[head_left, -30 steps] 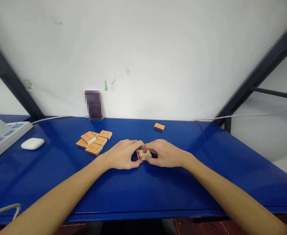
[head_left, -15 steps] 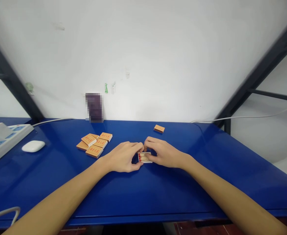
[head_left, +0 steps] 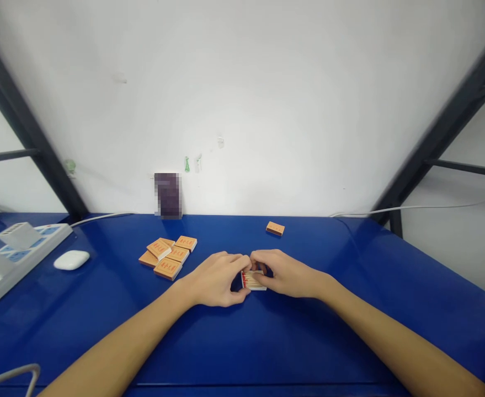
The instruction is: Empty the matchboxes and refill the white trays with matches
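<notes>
Matchbox tray (head_left: 254, 280) mid-worktop: right part hidden under right hand (head_left: 286, 273), left end covered by left hand (head_left: 219, 278); only red match heads and a bit of rim show. Dark object (head_left: 168, 195) at far wall pixelated, unidentifiable. Print on matchbox pile (head_left: 168, 256) too small to read; lower boxes partly covered. Power strip (head_left: 19, 256) cut by left edge. Cable (head_left: 10, 375) near left cut by bottom edge.
</notes>
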Motion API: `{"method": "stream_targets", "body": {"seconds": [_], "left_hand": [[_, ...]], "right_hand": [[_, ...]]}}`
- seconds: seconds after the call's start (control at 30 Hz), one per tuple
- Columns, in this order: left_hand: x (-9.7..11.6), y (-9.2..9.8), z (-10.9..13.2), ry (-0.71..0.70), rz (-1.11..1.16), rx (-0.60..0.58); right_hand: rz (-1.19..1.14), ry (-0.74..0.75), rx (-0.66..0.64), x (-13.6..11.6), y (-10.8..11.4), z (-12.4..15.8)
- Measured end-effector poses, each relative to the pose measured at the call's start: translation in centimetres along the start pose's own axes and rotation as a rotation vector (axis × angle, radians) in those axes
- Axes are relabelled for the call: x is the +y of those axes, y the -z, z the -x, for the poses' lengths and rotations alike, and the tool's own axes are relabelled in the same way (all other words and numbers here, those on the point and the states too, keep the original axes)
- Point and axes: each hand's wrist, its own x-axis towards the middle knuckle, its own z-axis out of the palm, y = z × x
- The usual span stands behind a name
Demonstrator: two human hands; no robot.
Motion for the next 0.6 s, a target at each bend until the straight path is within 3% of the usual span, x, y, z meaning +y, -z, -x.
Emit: {"method": "stream_targets", "body": {"seconds": [0.27,0.37,0.47,0.53,0.6], "left_hand": [[-0.5,-0.3,0.2,0.001,-0.009,0.021],[0.1,0.0,0.1,-0.075,0.001,0.166],[3.0,1.4,0.0,-0.210,0.117,0.414],[6.0,2.7,0.4,-0.381,0.223,0.534],[9.0,3.8,1.4,-0.475,0.302,0.553]], "right_hand": [[0.009,-0.011,0.025,0.3,-0.5,-0.3],[0.011,-0.001,0.041,0.6,-0.7,-0.4],[0.013,0.017,0.045,0.9,-0.6,-0.4],[0.044,0.029,0.093,1.3,-0.4,-0.5],[0.107,0.017,0.209,2.0,-0.1,-0.6]]}}
